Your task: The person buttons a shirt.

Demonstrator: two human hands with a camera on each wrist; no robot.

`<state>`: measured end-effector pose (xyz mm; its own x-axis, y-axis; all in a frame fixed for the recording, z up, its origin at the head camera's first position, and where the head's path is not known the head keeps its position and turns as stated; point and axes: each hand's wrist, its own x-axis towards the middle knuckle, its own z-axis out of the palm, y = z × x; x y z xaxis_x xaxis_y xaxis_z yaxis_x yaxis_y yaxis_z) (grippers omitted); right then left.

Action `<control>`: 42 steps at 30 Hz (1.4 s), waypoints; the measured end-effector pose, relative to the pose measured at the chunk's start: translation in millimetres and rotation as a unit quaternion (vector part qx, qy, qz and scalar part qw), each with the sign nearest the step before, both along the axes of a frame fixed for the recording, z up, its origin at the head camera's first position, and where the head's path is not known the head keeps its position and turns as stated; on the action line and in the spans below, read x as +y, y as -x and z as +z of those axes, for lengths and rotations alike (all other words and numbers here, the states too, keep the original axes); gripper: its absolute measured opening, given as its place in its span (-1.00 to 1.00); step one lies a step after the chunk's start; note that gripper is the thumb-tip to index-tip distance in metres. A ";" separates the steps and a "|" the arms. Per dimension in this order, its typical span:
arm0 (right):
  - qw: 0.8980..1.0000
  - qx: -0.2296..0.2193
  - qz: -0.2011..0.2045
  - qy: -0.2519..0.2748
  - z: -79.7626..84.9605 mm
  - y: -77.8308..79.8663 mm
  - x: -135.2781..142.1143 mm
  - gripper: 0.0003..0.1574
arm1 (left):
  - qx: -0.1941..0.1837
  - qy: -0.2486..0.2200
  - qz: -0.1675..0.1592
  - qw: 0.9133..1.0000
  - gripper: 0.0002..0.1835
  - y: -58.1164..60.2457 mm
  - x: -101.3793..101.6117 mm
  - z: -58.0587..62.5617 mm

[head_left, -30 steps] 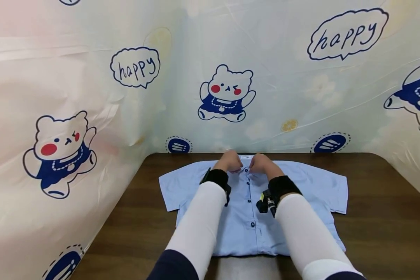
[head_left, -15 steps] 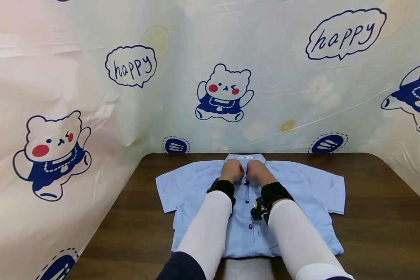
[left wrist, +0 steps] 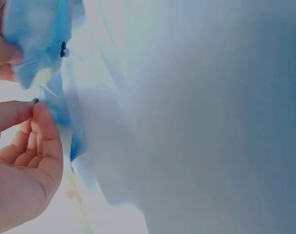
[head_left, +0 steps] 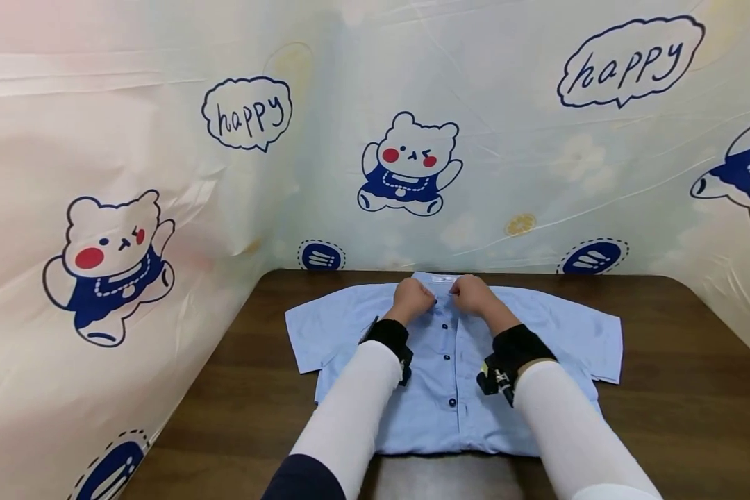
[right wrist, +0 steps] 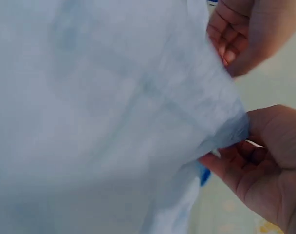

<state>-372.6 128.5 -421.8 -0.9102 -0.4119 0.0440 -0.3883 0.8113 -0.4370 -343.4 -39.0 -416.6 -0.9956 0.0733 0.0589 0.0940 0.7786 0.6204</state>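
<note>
A light blue short-sleeved shirt (head_left: 412,389) lies front up, with dark buttons (head_left: 453,403) down its middle. Near the collar (head_left: 428,278), my left hand (head_left: 412,297) pinches a small dark button (left wrist: 36,101) between thumb and forefinger, as the left wrist view shows. Across a narrow gap, my right hand (head_left: 473,294) grips the shirt's other front edge (right wrist: 231,129), bunched between thumb and fingers in the right wrist view. The cloth there is lifted. Another dark button (left wrist: 64,49) sits on the fabric by the right hand in the left wrist view.
The shirt lies on a dark brown wooden table (head_left: 225,410) with rounded far corners. A pale printed curtain (head_left: 325,173) with bears and lettering hangs behind and at the sides. A grey surface (head_left: 446,479) shows below the shirt hem.
My hands were close together over the front opening half a second ago. Now they are apart, slightly farther from me, the right one moved to the right. The head view shifted a little.
</note>
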 end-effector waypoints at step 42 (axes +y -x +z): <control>0.983 0.037 -0.089 0.158 17.3 -50.4 -16.6 -0.92 | -0.226 -0.453 0.064 0.860 -0.95 -8.1 2.4 5.2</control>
<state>-322.1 111.9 -404.5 -0.9562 -0.2013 0.2127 -0.2923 0.6982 -0.6535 -335.3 -36.6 -411.4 -0.9281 0.0887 -0.3616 -0.3672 -0.0580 0.9283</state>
